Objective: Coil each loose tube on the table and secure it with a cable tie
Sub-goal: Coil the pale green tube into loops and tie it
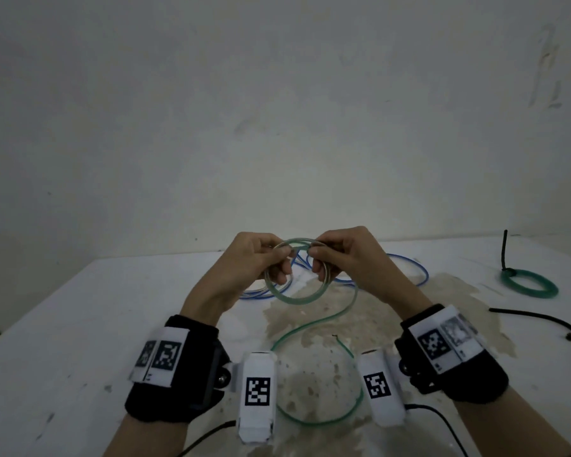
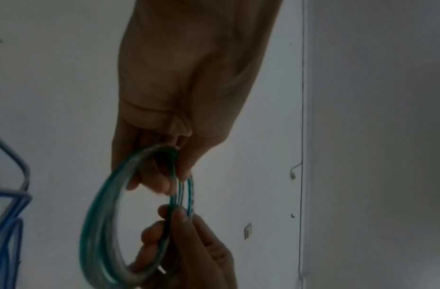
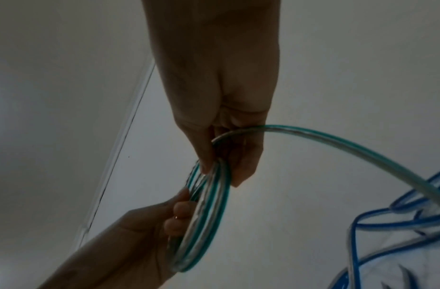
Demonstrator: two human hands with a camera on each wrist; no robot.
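Coiling is underway: our left hand [image 1: 257, 258] and right hand [image 1: 340, 255] both pinch the clear green-striped tube [image 1: 294, 285] above the white table [image 1: 80, 324]; next, we wind in its trailing slack.

White table [image 1: 80, 324] carries blue tube [image 1: 406, 262], tied green coil [image 1: 529, 283], black tie [image 1: 534, 316].

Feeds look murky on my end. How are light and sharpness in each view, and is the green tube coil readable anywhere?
Head view: dim, flat light, wide-angle bend at the table edge, yet the green tube coil between left hand and right hand reads clearly. Left wrist view: dark, the coil motion-blurred. Right wrist view: dim and soft, but the coil's green stripes show; the blue tube is smeared.
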